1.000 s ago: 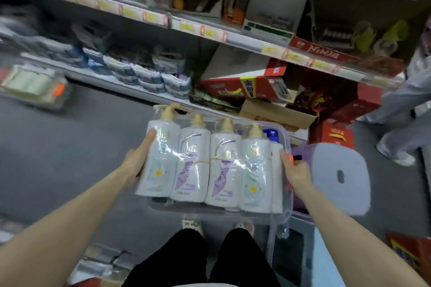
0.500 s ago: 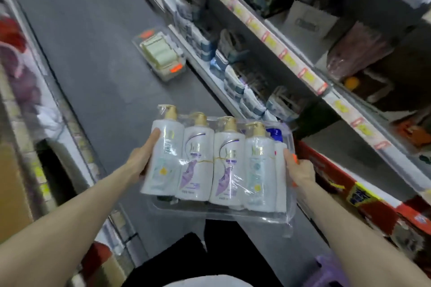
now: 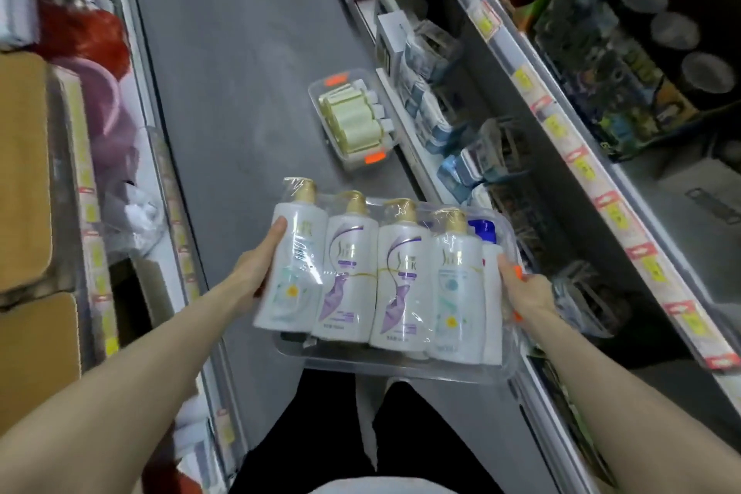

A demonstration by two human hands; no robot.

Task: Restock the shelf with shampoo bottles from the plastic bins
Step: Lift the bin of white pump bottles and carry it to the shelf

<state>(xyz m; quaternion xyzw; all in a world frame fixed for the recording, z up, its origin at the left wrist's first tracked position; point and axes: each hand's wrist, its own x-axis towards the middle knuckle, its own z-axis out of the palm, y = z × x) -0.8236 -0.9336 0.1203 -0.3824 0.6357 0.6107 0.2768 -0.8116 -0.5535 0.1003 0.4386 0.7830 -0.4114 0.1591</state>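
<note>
The left hand (image 3: 258, 271) and right hand (image 3: 525, 293) grasp opposite ends of the clear plastic bin (image 3: 401, 370). Its shampoo bottles (image 3: 401, 273) lie with pumps far, and the shelf (image 3: 561, 124) is to the right.

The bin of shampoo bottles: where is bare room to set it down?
The left hand and right hand hold the clear bin. Widest bare patch: grey aisle floor between the left shelving and the floor bin of green bottles. A bare shelf stretch lies behind the price-tag rail, right. The lower right shelf is crowded with packs.
</note>
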